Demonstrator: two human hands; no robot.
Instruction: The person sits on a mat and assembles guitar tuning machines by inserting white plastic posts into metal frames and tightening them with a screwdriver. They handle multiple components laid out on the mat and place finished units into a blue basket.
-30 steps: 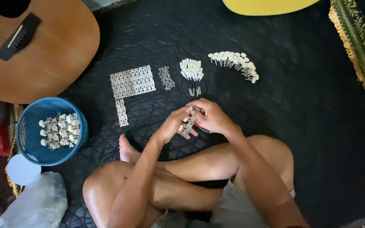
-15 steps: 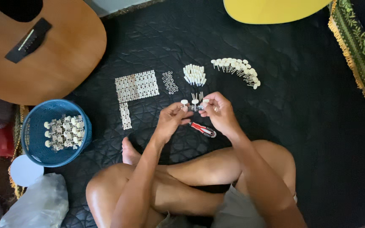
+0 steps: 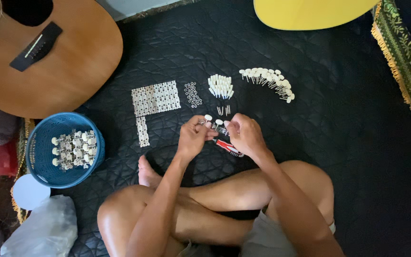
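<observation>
Tuning-peg assembly [image 3: 214, 124], a small metal strip with white round knobs, is held low over the black quilted mat [image 3: 338, 143], in front of the person's crossed bare legs. Both hands meet on it. The left hand [image 3: 192, 138] comes in from the lower left, forearm stretched forward over the knee, wrist bent slightly, its fingers [image 3: 200, 127] curled and pinched on the left end of the piece. The right hand [image 3: 244, 135] reaches in from the right, knuckles up, its fingers closed on the right end. A red-handled tool [image 3: 228, 147] lies on the mat just beneath the hands.

Beyond the hands, small parts lie sorted on the mat: a flat group of metal plates [image 3: 156, 98], a cluster of tiny rings [image 3: 192, 93], a bunch of white pegs [image 3: 220, 86], and a curved row of white-knobbed pins [image 3: 268, 80]. To the left stands a blue basket [image 3: 39, 162] holding more white-knobbed pieces. An acoustic guitar body [image 3: 63, 62] rests at the upper left, and a yellow curved shape [image 3: 310, 12] shows at the top edge.
</observation>
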